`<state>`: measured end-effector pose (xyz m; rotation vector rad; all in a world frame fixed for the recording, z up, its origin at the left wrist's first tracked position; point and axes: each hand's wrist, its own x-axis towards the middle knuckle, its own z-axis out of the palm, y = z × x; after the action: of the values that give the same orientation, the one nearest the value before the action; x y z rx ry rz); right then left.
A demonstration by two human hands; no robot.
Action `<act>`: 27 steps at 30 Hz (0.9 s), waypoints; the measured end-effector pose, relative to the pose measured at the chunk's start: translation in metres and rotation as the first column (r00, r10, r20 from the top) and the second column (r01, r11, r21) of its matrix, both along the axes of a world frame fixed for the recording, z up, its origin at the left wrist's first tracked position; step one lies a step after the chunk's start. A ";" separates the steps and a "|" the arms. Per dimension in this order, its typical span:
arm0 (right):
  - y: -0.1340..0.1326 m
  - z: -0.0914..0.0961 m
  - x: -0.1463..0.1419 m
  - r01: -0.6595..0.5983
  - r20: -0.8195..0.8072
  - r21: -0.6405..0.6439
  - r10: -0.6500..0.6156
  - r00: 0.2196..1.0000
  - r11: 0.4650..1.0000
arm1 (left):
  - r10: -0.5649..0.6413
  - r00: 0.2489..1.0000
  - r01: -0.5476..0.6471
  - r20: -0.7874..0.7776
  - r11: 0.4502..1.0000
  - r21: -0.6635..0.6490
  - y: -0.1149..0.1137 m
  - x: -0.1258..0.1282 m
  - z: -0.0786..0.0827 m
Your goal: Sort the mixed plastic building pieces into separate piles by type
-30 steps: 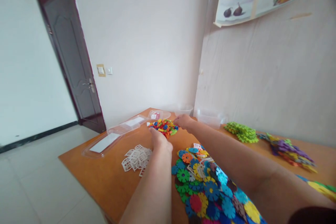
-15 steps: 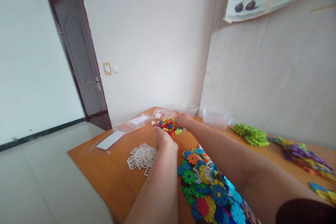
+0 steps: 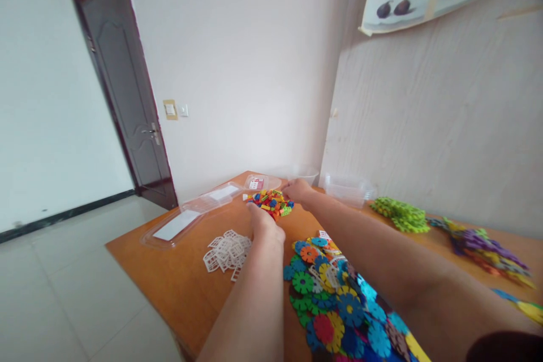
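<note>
Multicoloured small plastic bricks [image 3: 274, 201] lie in one heap, too many and too small to count, near the far corner of the orange-brown wooden table [image 3: 169, 277]. Two bare hands meet it: the left hand [image 3: 266, 227] at its near side, the right hand [image 3: 298, 190] at its right edge, fingers curled downward. How far either grip is closed, and on what, I cannot tell. Four other heaps show whole or nearly so: white lattice plastic frames [image 3: 229, 251], notched multicoloured plastic discs [image 3: 335, 308], bright green plastic pieces [image 3: 401, 215] and purple-and-mixed plastic pieces [image 3: 487, 250]. Three labels rest left of and behind the bricks: two plain white rectangles [image 3: 177, 225] and one red-and-white label [image 3: 256, 183], its print too small to read.
</note>
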<state>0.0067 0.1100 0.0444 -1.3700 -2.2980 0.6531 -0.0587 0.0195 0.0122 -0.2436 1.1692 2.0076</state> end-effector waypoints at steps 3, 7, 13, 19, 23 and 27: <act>-0.010 0.005 0.015 0.035 -0.113 -0.084 -0.044 0.993 0.996 | -0.018 1.000 0.019 -0.013 0.998 0.065 -0.001 0.001 0.002; -0.035 0.012 0.047 -0.003 -0.225 -0.168 -0.036 0.974 0.986 | -0.017 0.999 0.021 -0.039 0.995 0.095 -0.002 0.003 0.004; -0.083 0.021 0.123 -0.050 -0.265 -0.246 -0.017 0.964 0.968 | -0.030 0.996 0.037 -0.080 0.996 0.085 0.000 0.003 0.006; -0.125 0.024 0.215 -0.125 -0.061 -0.257 0.113 0.992 0.958 | -0.070 0.986 0.088 -0.151 0.989 0.117 -0.002 0.003 0.007; -0.151 0.022 0.265 -0.180 0.135 -0.297 0.228 0.964 0.938 | -0.090 0.978 0.114 -0.186 0.986 0.121 0.000 0.002 0.007; -0.179 0.017 0.288 -0.189 0.215 -0.348 0.274 0.938 0.918 | -0.088 0.977 0.101 -0.197 0.994 0.053 0.001 0.002 0.007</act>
<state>0.2951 -0.0686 0.0614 -1.4008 -2.6860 1.0188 -0.0563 0.0209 0.0197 0.0405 1.2111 2.0143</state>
